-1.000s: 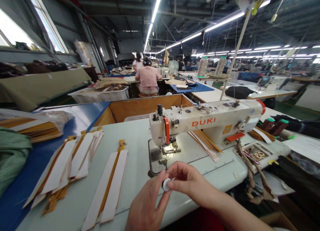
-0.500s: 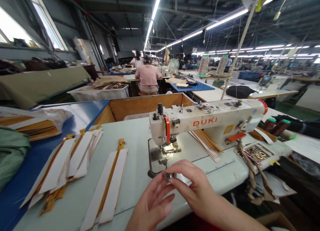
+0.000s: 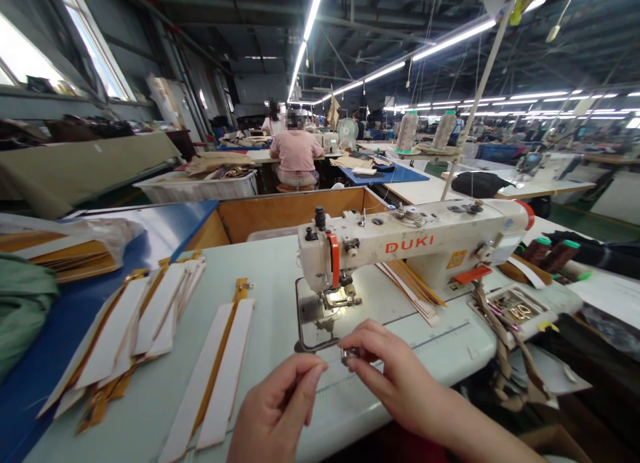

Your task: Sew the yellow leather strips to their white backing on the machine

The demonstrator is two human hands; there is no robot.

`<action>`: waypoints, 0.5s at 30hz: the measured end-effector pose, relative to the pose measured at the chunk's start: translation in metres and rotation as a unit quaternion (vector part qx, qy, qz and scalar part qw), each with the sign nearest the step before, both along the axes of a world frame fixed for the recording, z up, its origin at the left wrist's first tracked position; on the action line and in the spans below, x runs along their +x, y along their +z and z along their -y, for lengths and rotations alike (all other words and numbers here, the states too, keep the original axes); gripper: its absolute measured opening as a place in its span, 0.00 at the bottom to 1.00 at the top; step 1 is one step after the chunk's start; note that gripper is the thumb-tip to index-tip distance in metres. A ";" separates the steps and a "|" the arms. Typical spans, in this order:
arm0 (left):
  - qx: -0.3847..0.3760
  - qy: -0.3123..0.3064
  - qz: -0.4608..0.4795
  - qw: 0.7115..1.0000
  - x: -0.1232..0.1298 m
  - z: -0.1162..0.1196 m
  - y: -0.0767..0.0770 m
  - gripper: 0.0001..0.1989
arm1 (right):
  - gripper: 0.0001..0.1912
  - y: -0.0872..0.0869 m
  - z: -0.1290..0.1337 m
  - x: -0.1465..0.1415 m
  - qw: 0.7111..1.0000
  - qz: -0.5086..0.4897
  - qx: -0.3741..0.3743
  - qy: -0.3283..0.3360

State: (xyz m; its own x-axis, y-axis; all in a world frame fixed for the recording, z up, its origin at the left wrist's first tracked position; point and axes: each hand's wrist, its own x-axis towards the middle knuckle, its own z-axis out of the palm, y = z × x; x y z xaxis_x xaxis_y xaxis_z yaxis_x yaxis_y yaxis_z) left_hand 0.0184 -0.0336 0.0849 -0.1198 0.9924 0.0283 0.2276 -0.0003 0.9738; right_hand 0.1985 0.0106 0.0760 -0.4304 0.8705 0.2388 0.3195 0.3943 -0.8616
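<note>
My right hand point(image 3: 387, 364) pinches a small shiny metal bobbin case point(image 3: 349, 355) between thumb and fingertips, just above the front of the sewing machine table. To its left, my left hand point(image 3: 283, 403) is closed in a pinch, thumb against forefinger; anything as thin as a thread between them is too small to make out. A gap separates the two hands. Behind them stands the sewing machine point(image 3: 410, 246), its presser foot over the metal needle plate point(image 3: 320, 326). A zipper piece with white strips point(image 3: 227, 369) lies flat on the table left of my left hand.
More zipper pieces with white strips point(image 3: 117, 333) are piled at the left, beside a blue surface point(image 3: 30, 383). Further strips point(image 3: 410, 289) lie under the machine arm. A parts tray point(image 3: 520, 309) and brown thread cones point(image 3: 553, 253) are at the right. A person in pink point(image 3: 296, 151) sits ahead.
My left hand has moved left and down, away from the bobbin case, and its fingers have closed into a pinch. My right hand has shifted slightly right, keeping the bobbin case.
</note>
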 end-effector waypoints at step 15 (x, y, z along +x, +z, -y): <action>0.038 0.004 -0.117 0.992 -0.021 -0.017 -0.020 0.13 | 0.09 -0.011 0.010 0.006 0.991 -0.084 -0.108 0.009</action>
